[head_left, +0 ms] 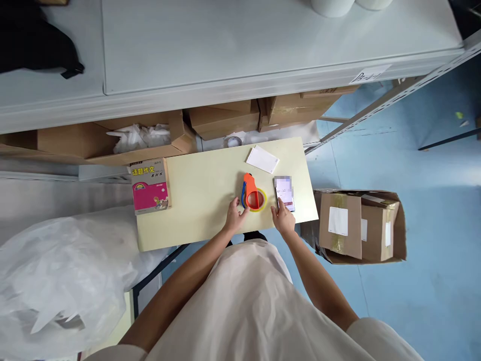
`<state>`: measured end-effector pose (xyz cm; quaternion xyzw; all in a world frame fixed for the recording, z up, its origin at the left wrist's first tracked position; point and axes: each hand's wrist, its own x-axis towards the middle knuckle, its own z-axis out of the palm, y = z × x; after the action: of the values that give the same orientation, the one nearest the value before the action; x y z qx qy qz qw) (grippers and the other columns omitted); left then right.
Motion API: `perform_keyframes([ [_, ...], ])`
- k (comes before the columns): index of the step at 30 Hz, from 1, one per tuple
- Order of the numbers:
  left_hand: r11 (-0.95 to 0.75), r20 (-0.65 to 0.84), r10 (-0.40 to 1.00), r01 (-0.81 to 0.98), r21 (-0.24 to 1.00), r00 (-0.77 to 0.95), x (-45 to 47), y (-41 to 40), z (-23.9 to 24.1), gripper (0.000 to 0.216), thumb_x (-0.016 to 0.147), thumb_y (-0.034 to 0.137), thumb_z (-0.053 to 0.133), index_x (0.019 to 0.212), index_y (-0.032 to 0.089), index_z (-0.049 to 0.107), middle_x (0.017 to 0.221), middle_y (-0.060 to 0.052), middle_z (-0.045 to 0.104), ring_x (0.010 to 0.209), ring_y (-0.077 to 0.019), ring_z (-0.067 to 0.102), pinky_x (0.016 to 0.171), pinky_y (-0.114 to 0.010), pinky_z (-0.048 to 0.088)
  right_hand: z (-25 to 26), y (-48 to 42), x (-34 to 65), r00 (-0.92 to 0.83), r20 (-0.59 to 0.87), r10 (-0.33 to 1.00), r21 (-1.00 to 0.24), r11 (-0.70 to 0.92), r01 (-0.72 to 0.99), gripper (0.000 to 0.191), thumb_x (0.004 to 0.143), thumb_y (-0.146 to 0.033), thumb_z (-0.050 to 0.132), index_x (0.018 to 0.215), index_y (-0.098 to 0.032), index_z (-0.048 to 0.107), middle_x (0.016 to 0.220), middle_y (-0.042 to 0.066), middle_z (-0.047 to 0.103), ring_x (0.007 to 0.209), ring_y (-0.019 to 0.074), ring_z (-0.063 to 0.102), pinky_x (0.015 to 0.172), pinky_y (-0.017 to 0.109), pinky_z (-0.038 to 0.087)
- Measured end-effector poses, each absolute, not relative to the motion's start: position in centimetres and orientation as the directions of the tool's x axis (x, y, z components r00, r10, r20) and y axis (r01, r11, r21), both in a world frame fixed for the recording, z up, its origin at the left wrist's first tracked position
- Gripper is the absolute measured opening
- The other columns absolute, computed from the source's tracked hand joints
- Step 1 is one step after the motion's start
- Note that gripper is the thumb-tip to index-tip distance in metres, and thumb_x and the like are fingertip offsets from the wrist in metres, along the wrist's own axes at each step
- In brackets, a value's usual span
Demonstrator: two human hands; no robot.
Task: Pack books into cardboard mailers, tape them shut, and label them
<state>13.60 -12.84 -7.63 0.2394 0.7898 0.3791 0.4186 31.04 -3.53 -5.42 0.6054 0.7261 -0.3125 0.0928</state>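
My left hand (235, 217) rests at the near edge of the small table, thumb and fingers spread, with nothing in it. Just beyond its fingertips lies an orange tape dispenser (250, 188) with a blue side part and a yellow-rimmed roll. My right hand (283, 219) is at the lower left of a smartphone (286, 193) lying flat on the table. Its index finger stretches onto the lit screen, while the other fingers curl loosely and hold nothing. Beyond the dispenser and phone lie white paper slips or labels (262, 159).
A thick book (150, 186) lies at the table's (199, 195) left end. Behind stands a shelf (240, 45) with open cardboard boxes (225, 120) and a tape roll (235, 142) beneath. Right, a carton (400, 230) of boxes is on the floor; left, a large plastic-wrapped bundle (67, 271).
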Motion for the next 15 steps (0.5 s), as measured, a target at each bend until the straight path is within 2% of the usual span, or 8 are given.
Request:
perform_keyframes([
  [3, 0.613, -0.481, 0.688, 0.081, 0.786, -0.544, 13.4, -14.0, -7.5, 0.058, 0.078, 0.034, 0.065, 0.13, 0.016, 0.046, 0.131, -0.018, 0.05, 0.122, -0.0281, 0.05, 0.081, -0.036, 0.054, -5.2, -3.3, 31.6, -0.21, -0.573, 0.792, -0.232, 0.089, 0.969, 0.055, 0.097, -0.045, 0.035, 0.145, -0.017, 0.036, 0.101, 0.018, 0.069, 0.089, 0.0306, 0.067, 0.073, 0.039, 0.045],
  [7, 0.629, -0.481, 0.673, 0.092, 0.772, -0.562, 13.0, -15.2, -7.1, 0.051, 0.079, 0.033, 0.064, 0.125, 0.018, 0.05, 0.128, -0.016, 0.054, 0.119, -0.0271, 0.054, 0.078, -0.035, 0.055, -5.5, -3.3, 31.7, -0.209, -0.575, 0.791, -0.212, 0.103, 0.972, 0.057, 0.096, -0.046, 0.036, 0.145, -0.017, 0.035, 0.099, 0.018, 0.069, 0.087, 0.03, 0.067, 0.072, 0.037, 0.044],
  [10, 0.647, -0.488, 0.656, 0.097, 0.756, -0.575, 12.8, -15.7, -6.7, 0.047, 0.079, 0.032, 0.063, 0.121, 0.016, 0.052, 0.125, -0.017, 0.056, 0.117, -0.0264, 0.055, 0.075, -0.034, 0.055, -5.2, -3.7, 31.8, -0.247, -0.508, 0.825, -0.278, 0.114, 0.954, 0.053, 0.096, -0.044, 0.037, 0.142, -0.016, 0.037, 0.096, 0.013, 0.071, 0.084, 0.0266, 0.067, 0.068, 0.032, 0.043],
  [15, 0.622, -0.494, 0.686, 0.078, 0.779, -0.534, 11.9, -17.0, -5.7, 0.035, 0.076, 0.035, 0.065, 0.106, 0.017, 0.061, 0.11, -0.012, 0.065, 0.102, -0.0231, 0.063, 0.073, -0.034, 0.055, -3.4, -4.3, 30.3, -0.438, -0.34, 0.832, -0.489, 0.241, 0.838, 0.047, 0.095, -0.041, 0.035, 0.132, -0.014, 0.046, 0.075, 0.005, 0.068, 0.069, 0.0204, 0.064, 0.057, 0.026, 0.039],
])
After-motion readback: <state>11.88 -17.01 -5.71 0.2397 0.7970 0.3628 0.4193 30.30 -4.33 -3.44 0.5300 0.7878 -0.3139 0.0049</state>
